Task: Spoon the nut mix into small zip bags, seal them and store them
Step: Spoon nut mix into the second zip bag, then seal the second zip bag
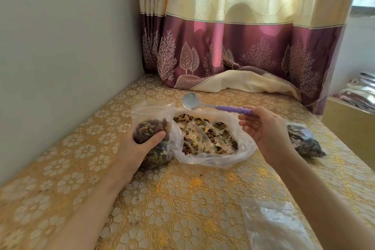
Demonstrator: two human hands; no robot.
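My left hand (140, 145) grips a small zip bag (151, 128) that stands upright on the table, its mouth open and its lower part full of nut mix. Right beside it lies a large clear bag (241, 152) spread open, with the nut mix (207, 138) scattered thinly inside. My right hand (263, 128) holds a spoon (213, 103) by its purple handle, above the far edge of the large bag. The metal bowl of the spoon points left and looks empty.
A filled small bag (306, 142) lies on the table to the right of my right hand. Empty clear zip bags (272, 223) lie at the near right. A curtain (233, 63) drapes onto the far table edge. A wall (60, 46) runs along the left.
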